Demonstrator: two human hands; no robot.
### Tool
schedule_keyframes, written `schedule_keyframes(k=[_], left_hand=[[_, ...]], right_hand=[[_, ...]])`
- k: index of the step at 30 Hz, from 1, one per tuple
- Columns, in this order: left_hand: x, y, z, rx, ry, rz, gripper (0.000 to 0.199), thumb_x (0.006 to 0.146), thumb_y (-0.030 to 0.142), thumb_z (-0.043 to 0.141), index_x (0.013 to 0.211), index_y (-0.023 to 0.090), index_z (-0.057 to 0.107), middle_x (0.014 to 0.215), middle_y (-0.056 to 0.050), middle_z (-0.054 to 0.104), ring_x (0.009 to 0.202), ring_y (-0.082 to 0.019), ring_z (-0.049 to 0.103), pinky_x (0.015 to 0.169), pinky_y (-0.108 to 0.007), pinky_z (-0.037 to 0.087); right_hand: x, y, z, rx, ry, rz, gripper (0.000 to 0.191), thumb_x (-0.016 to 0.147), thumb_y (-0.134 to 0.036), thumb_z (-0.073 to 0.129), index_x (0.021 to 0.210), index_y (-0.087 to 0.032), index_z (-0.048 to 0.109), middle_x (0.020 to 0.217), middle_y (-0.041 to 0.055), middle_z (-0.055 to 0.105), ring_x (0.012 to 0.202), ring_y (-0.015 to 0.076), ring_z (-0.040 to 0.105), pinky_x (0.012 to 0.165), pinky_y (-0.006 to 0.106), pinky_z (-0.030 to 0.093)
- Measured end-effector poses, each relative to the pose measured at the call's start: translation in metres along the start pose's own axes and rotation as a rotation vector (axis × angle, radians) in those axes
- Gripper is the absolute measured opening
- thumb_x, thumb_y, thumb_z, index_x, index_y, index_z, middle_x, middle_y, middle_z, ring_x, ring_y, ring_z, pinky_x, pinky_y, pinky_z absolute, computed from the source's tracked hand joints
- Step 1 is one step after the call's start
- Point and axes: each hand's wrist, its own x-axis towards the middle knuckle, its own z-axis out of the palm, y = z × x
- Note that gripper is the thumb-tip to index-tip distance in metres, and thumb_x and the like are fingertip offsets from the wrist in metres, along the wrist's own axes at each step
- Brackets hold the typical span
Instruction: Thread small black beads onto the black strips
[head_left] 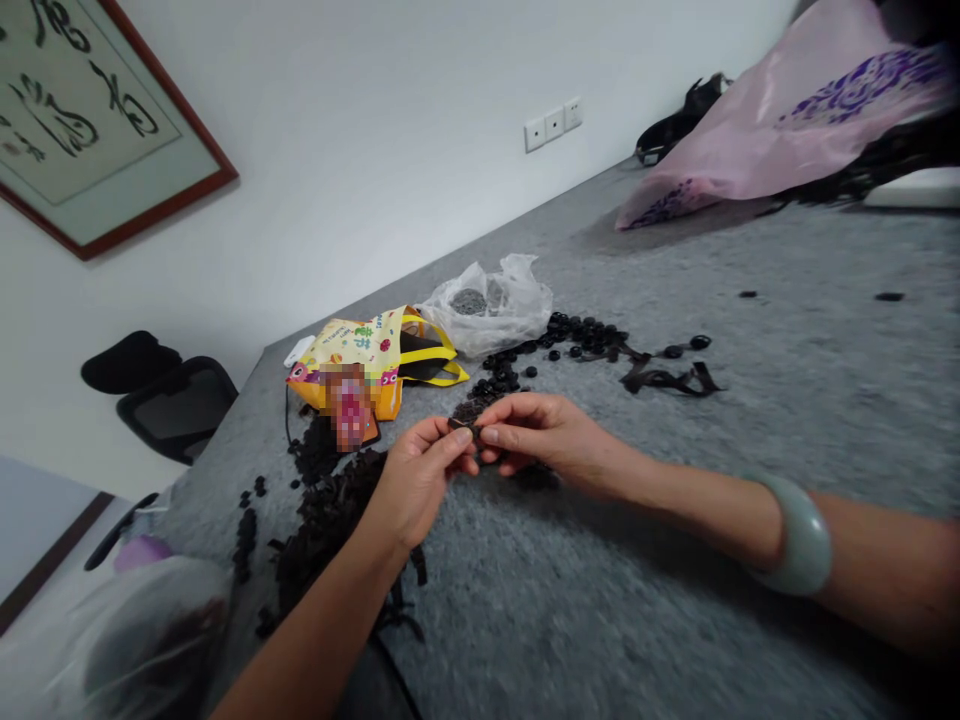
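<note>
In front of me, my left hand (420, 475) and my right hand (544, 437) meet fingertip to fingertip. Both pinch one small dark piece (462, 425), mostly hidden by the fingers; its exact kind is unclear. Just beyond the fingers lie many small round black pieces (504, 378), button-like in shape. A heap of short black strips (326, 535) spreads beside and behind my left forearm. Several flat black strips (671, 379) rest on the grey table (637, 590), farther off past my right hand. A pale green bangle (802, 540) circles my right forearm.
A yellow printed tote bag (360, 345) and a crumpled clear plastic bag (510, 300) stand near the wall. A pink bag (757, 130) lies at the far right. A plastic-covered bundle (142, 640) and an office chair (176, 405) are beyond the table's left edge.
</note>
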Motion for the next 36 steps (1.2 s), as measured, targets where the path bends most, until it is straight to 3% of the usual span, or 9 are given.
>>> schedule_keyframes(k=[11,16,23,26,30,36], left_hand=[[0.000,-0.003,0.002,-0.144,0.014,-0.139,0.027,0.068,0.029,0.085,0.072,0.014,0.062,0.070,-0.003,0.067,0.065,-0.011,0.060,0.067,-0.024,0.046],[-0.001,-0.006,0.005,-0.063,0.053,-0.051,0.029,0.069,0.032,0.085,0.073,0.015,0.062,0.069,-0.001,0.066,0.063,-0.011,0.059,0.066,-0.024,0.047],[0.000,-0.018,-0.002,0.255,0.138,0.234,0.017,0.083,0.033,0.075,0.082,0.018,0.068,0.070,0.001,0.066,0.063,-0.013,0.062,0.066,-0.025,0.047],[-0.002,-0.016,-0.003,0.348,0.111,0.246,0.017,0.087,0.035,0.071,0.085,0.018,0.072,0.069,-0.001,0.069,0.061,-0.014,0.063,0.064,-0.026,0.048],[-0.003,-0.011,-0.002,0.359,0.067,0.203,0.012,0.078,0.027,0.078,0.084,0.018,0.072,0.072,0.000,0.071,0.058,-0.013,0.064,0.062,-0.025,0.049],[0.001,-0.012,-0.006,0.236,0.001,0.139,0.013,0.077,0.026,0.078,0.081,0.018,0.068,0.066,0.002,0.066,0.057,-0.011,0.062,0.062,-0.024,0.048]], right_hand=[[-0.002,0.003,0.006,-0.018,-0.007,-0.066,0.025,0.084,-0.039,0.078,0.093,-0.017,0.070,0.080,0.0019,0.073,0.072,0.0105,0.068,0.063,0.021,0.054],[-0.001,0.003,0.007,0.027,-0.007,-0.025,0.026,0.081,-0.038,0.080,0.091,-0.016,0.070,0.079,0.0015,0.072,0.072,0.0098,0.067,0.063,0.020,0.055],[-0.001,0.003,0.006,-0.123,0.065,-0.089,0.026,0.082,-0.040,0.077,0.090,-0.017,0.070,0.078,0.0006,0.068,0.065,0.0099,0.062,0.060,0.022,0.053],[-0.002,0.002,0.006,-0.219,0.078,-0.156,0.023,0.084,-0.039,0.074,0.090,-0.017,0.069,0.078,0.0010,0.066,0.066,0.0107,0.060,0.058,0.023,0.051],[-0.004,0.001,0.004,-0.291,0.110,-0.213,0.020,0.083,-0.035,0.074,0.090,-0.018,0.065,0.075,-0.0005,0.064,0.064,0.0100,0.057,0.056,0.022,0.048],[-0.003,0.001,-0.003,-0.200,0.063,-0.138,0.034,0.078,-0.034,0.080,0.105,-0.018,0.067,0.074,-0.0021,0.064,0.064,0.0102,0.059,0.058,0.023,0.050]])
